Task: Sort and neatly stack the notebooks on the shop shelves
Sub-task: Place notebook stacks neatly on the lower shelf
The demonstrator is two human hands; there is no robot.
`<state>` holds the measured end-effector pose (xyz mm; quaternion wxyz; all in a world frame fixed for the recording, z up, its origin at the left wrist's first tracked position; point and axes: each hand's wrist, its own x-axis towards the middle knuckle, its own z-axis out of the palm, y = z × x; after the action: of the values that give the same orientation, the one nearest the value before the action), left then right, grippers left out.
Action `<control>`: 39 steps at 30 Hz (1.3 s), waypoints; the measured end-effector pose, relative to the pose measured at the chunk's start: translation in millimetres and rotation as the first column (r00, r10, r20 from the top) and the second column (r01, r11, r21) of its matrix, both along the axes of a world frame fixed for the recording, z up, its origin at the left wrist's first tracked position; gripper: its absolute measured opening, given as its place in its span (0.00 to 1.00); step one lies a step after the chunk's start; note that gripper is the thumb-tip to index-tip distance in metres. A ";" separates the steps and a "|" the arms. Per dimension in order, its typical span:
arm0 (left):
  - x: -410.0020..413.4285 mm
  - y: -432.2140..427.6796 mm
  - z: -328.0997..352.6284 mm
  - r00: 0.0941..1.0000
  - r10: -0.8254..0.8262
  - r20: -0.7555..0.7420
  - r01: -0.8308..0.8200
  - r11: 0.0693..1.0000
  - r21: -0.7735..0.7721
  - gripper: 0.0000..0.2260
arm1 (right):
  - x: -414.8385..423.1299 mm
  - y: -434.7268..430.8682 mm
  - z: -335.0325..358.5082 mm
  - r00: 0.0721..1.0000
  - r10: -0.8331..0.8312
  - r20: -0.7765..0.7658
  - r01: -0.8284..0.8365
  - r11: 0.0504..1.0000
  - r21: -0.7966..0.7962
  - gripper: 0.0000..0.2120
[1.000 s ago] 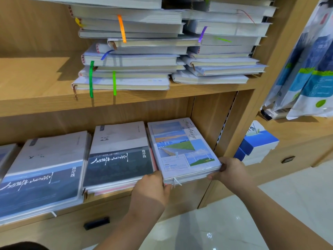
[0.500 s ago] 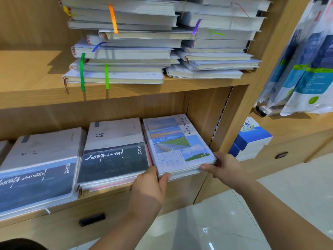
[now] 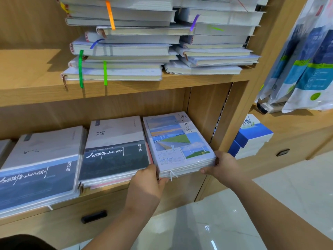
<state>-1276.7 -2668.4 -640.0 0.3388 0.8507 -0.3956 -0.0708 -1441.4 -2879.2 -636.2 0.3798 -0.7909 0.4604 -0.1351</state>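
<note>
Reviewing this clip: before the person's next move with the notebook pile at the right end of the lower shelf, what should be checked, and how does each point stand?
1. Left hand grips the landscape-cover stack at its front left corner: ok.
2. Right hand grips its front right corner: ok.
3. Stack's layers flush at the front: cannot tell, hands cover the corners.
4. Room between stack and the side panel: ok, a gap shows.
5. Neighbouring dark-cover stack tidy: not ok, a pink edge juts out underneath.
6. Upper-shelf piles squared: not ok, staggered.
</note>
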 end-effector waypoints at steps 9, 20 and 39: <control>3.6 -4.6 -5.0 0.997 -0.014 0.070 0.015 1.000 -0.013 0.08 | 5.2 -3.8 -15.0 0.997 -0.040 0.061 0.042 0.999 -0.034 0.22; 8.1 -1.1 -8.4 0.998 -0.047 -0.049 0.041 0.994 -0.101 0.06 | 9.9 4.3 -16.1 0.986 -0.169 -0.008 0.165 0.972 -0.168 0.17; 2.1 23.9 0.2 0.998 -0.050 -0.046 0.047 0.996 -0.070 0.07 | 4.3 32.1 14.4 0.862 -0.240 -0.447 0.168 0.966 -0.194 0.25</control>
<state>-1274.5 -2644.4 -639.8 0.3756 0.8267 -0.4101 -0.0854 -1437.1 -2847.1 -621.8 0.1815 -0.7728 0.6080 -0.0145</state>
